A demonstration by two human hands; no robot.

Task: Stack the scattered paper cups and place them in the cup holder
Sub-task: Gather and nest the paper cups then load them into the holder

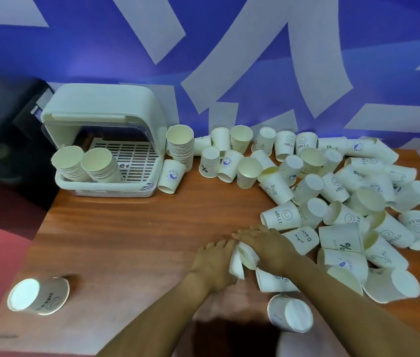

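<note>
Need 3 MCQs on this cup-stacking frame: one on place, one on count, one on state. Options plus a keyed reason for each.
1. Where does the white plastic cup holder stand on the brown wooden table?
A. far left corner
B. near right edge
C. table centre

2. How many stacks of white paper cups lie inside the holder?
A. none
B. two
C. five

3. What are the two hands doing?
A. resting flat on the table
B. lifting the holder
C. together holding white paper cups

Answers:
1 A: the holder sits at the far left, by the wall.
2 B: two leaning stacks lie side by side on its slatted tray.
3 C: the left hand and right hand meet around the cups between them.
</note>
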